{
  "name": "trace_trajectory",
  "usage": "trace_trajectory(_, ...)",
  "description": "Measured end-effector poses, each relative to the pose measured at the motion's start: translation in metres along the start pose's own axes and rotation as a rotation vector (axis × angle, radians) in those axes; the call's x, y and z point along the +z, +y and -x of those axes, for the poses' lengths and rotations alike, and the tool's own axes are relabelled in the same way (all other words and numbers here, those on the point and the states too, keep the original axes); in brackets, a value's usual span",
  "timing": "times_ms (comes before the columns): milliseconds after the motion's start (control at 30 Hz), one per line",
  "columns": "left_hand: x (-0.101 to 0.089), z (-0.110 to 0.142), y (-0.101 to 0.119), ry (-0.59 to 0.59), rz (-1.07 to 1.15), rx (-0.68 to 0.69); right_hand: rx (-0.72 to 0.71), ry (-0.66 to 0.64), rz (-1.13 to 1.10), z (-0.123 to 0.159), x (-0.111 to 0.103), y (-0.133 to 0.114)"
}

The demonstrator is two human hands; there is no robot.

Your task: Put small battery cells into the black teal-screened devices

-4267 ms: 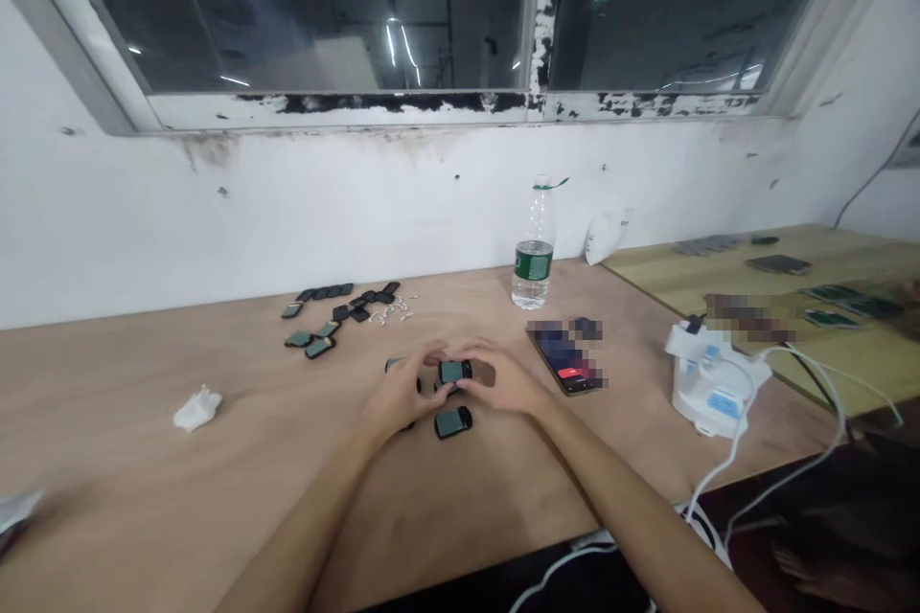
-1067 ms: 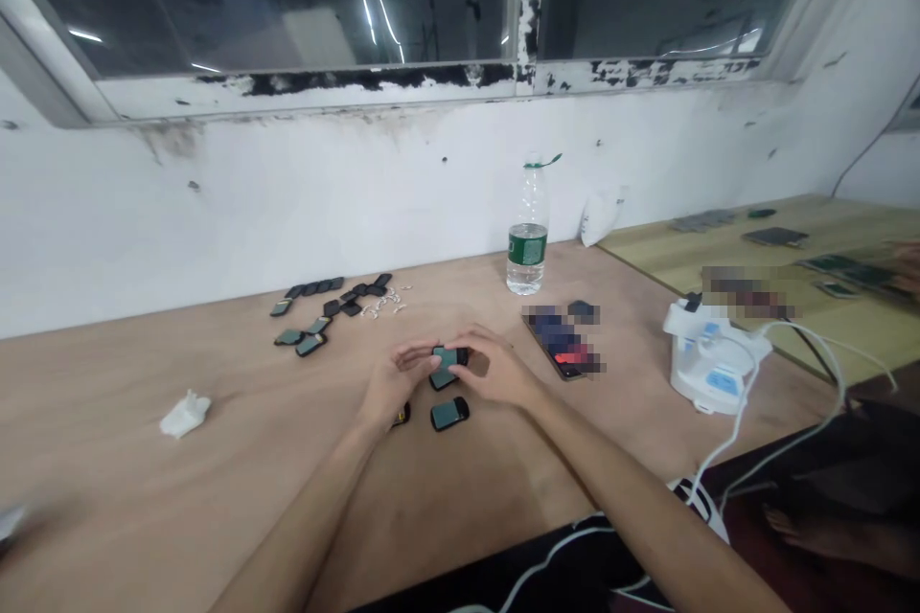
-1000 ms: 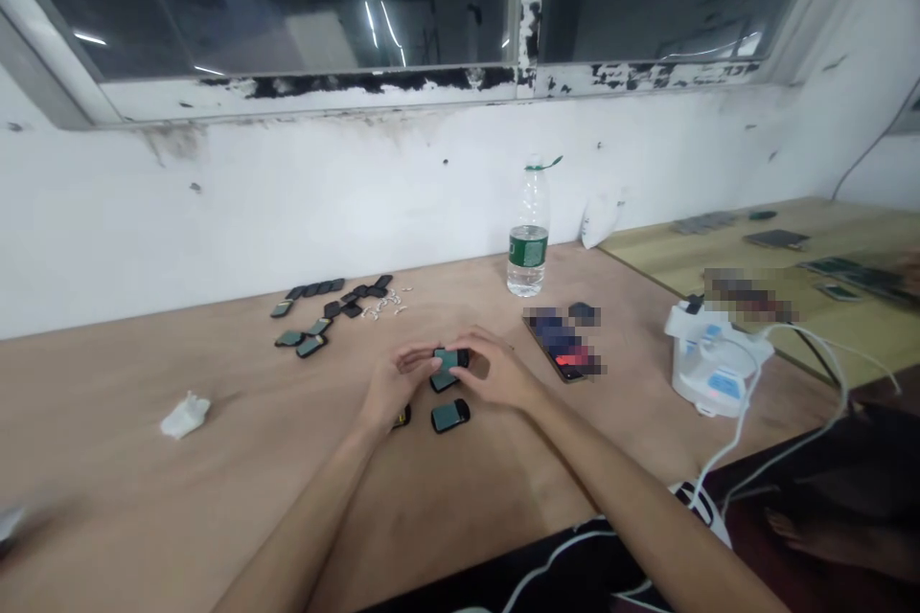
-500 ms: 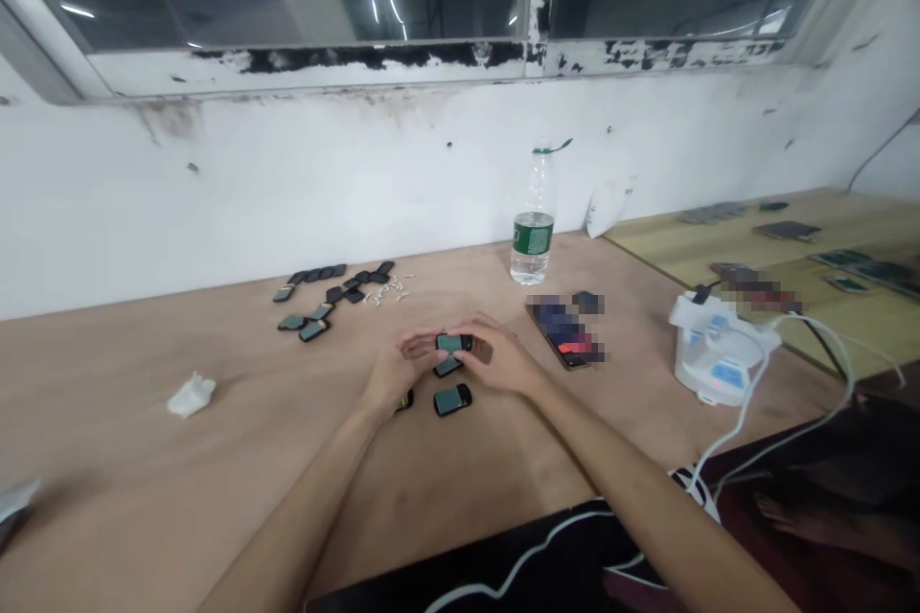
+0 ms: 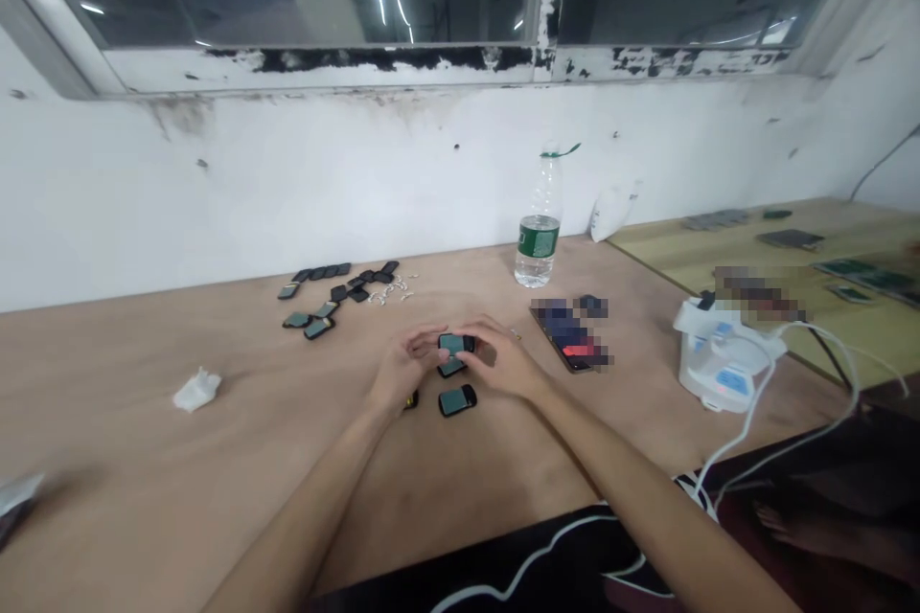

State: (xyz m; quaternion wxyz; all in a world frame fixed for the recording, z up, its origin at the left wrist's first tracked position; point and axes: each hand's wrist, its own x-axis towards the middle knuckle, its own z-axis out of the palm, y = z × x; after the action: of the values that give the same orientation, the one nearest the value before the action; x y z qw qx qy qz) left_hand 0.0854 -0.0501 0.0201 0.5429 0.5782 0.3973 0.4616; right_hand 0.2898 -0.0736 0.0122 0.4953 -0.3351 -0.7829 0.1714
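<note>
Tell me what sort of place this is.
Likely a makeshift electronics workshop: small black devices with teal faces lie in batches on a plywood workbench, beside a white corded unit, under a paint-flaked window frame.

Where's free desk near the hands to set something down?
Free: the desk between the tissue and the left hand; also between the right hand and the white charger, in front of the phone. Crowded: around the black unit in the hands, the loose unit below them, and the black pieces by the wall.
</note>
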Motion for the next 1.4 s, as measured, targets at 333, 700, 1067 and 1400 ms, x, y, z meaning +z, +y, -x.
trace_trajectory(333,-0.001,0.004,-0.001,-0.022,0.094,-0.087,0.026,-0.015,-0.008,0.001,0.004,0.002)
trace_trajectory(700,0.001,0.007,-0.003,0.023,0.220,-0.102,0.033,-0.026,0.013,0.002,0.010,0.007)
trace_trajectory(1067,0.000,0.005,0.001,0.026,0.302,-0.164,0.075,-0.004,0.033,0.004,0.012,0.009)
trace_trajectory(1400,-0.003,0.003,-0.005,0.020,0.285,-0.174,0.079,0.019,-0.005,0.002,0.009,0.007)
